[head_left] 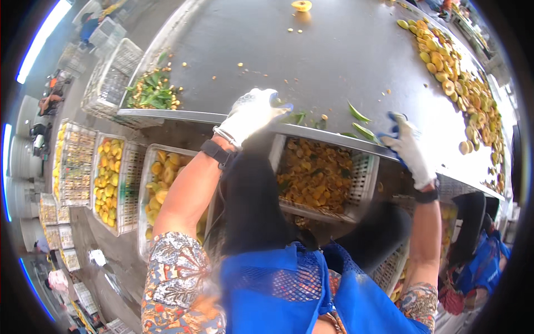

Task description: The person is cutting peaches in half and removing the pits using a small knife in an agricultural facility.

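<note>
Left hand [255, 113]: fingers parted, I see nothing held.
Right hand [408, 146]: wide, empty.
Green leaves [358, 113]: between my hands, nearer right, long axes slanting toward it.

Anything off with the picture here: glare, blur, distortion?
Head view: glare burns out the right side of the table, near the fruit pile; head view: the left hand looks overexposed, losing detail; head view: the left trouser leg looks soft; head view: fisheye bends straight edges, with black corners.
</note>
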Demonstrator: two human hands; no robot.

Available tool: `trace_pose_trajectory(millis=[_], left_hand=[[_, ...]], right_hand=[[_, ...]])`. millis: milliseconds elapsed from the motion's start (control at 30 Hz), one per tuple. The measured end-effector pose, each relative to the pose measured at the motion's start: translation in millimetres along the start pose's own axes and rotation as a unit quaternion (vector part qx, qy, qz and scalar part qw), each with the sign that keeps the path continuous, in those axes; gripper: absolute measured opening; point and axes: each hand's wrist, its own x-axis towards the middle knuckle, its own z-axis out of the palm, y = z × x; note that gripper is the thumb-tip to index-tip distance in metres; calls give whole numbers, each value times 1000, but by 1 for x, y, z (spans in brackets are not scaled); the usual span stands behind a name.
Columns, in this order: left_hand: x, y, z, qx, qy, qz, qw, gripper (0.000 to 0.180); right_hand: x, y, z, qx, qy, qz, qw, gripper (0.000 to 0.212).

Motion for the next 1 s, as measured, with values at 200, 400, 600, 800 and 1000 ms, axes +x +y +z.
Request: trace_pose_trajectory(millis=[200,400,600,800,1000], left_hand=[[8,7,12,-32,-9,64,997,62],[-9,-57,5,-209,219,115,946,43],[-56,-187,-55,-345,416,-83,837,37],[-58,-317,-77,-250,556,-106,786,36],[-19,-338,-75,-71,606,-116,784,38]], right_hand=[[44,-54,31,160,-137,44,977,48],[87,-179,72,114,-161,-99,975,49],[151,-291,150,279,-240,-197,909,56],[189,-380,183,231,-217,-282,906,66],[197,-441,178,32,-237,-294,926,76]])
